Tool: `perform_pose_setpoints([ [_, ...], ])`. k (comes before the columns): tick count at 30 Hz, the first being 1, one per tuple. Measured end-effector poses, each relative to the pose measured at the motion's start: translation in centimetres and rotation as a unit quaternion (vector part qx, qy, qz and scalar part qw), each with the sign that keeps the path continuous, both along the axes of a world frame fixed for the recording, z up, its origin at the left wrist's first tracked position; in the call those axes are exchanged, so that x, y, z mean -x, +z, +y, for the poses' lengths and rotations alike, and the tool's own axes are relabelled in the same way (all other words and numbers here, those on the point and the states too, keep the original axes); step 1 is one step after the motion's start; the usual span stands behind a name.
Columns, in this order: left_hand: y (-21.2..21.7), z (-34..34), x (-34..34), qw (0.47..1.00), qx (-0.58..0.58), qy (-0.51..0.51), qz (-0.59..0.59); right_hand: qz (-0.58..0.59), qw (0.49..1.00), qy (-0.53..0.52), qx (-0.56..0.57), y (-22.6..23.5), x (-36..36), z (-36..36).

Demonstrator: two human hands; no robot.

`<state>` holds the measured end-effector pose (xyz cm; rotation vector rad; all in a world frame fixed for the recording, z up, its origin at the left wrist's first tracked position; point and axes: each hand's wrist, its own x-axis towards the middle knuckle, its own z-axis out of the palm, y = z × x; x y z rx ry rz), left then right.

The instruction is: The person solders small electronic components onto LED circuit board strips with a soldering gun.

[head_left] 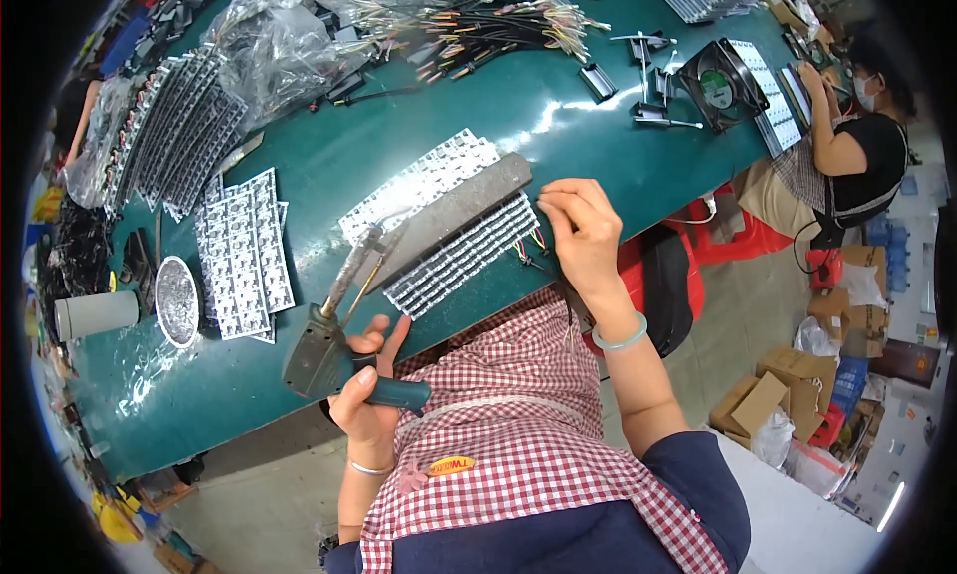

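On the green-topped workbench [558, 106], the person's left hand [367, 395] is clenched around the dark teal grip of a grey soldering gun [334, 345], its long metal tip resting at the near end of a flat grey metal bar [454, 215]. That bar lies across rows of white LED strip boards [464, 255]. The right hand [583, 230] pinches thin coloured wires [530, 247] at the boards' right edge. Just left lie a stack of similar white boards [244, 250] and a round silver dish [177, 301]

soldering iron [344, 315] tip blurred (wires [528, 247] tiny)
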<state>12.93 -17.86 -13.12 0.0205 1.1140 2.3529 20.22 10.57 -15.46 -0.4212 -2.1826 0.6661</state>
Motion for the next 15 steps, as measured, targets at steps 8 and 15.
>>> perform_pose_setpoints([
  [8,-0.4,-0.2,0.2,1.000,-0.019,-0.016,-0.018,0.057,0.984,-0.142,0.089,1.9,1.7,4.4],
  [15,-0.9,-0.3,0.1,0.999,-0.026,-0.009,-0.024,0.044,0.998,0.000,0.044,3.7,10.1,10.8],
])
